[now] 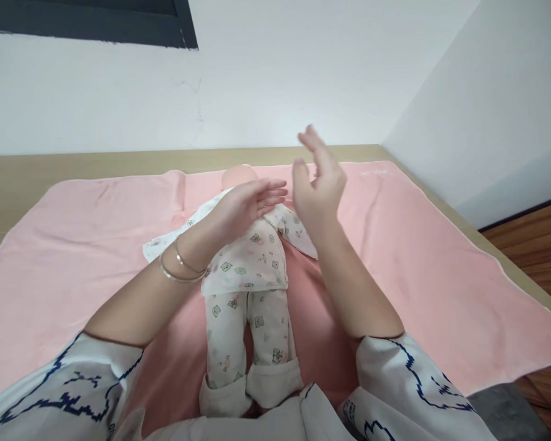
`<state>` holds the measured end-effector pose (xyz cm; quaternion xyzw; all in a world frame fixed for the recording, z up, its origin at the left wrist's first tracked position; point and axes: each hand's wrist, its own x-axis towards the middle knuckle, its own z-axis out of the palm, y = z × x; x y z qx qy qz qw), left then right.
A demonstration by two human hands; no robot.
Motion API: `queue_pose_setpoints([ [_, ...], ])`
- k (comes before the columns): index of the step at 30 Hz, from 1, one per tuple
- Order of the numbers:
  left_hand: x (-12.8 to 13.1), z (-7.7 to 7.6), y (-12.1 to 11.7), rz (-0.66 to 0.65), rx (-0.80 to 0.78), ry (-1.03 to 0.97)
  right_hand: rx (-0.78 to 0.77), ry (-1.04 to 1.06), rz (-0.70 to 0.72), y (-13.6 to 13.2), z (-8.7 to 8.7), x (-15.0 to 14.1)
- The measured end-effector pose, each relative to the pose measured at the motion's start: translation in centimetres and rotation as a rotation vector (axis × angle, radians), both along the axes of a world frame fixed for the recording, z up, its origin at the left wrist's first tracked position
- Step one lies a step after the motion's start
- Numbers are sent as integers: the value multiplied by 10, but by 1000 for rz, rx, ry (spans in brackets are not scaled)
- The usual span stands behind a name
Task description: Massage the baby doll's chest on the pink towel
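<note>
A baby-sized, doll-like figure lies on a pink blanket point(408, 263), its smooth round head point(239, 176) toward the wall. It wears a white printed top point(252, 263) and matching trousers point(269, 331) with turned-up cuffs. My left hand point(250, 205), fingers straight and thin bangles point(177, 269) on the wrist, is over the figure's upper chest and hides part of it; whether it touches I cannot tell. My right hand point(320, 184) is raised beside the figure's shoulder, thumb apart from the fingers, slightly blurred. Neither hand holds anything.
The blanket covers most of a light wooden table point(119, 162). A white wall point(280, 79) stands behind it, with a dark frame point(96, 21) at the upper left. Brown wood-grain panelling point(532, 245) is at the right, beyond the table edge.
</note>
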<state>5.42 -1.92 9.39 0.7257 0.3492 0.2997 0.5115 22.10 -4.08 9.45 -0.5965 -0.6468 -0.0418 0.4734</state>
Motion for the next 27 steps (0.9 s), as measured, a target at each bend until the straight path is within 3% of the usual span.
queue_pose_setpoints([
  [4, 32, 7, 32, -35, 120, 135, 14, -3, -58, 23, -4, 53],
  [7, 51, 11, 53, -51, 160, 149, -41, 3, -22, 36, -12, 73],
  [14, 75, 21, 50, -73, 95, 119, -161, -42, 14, 42, -17, 59],
  [18, 72, 24, 41, -22, 174, 128, -196, -74, 28, 35, -14, 46],
  [21, 64, 23, 37, -56, 117, 153, -219, -100, 31, 31, -13, 42],
  [27, 19, 18, 25, 56, 196, 253, -249, -122, 15, 34, -14, 42],
])
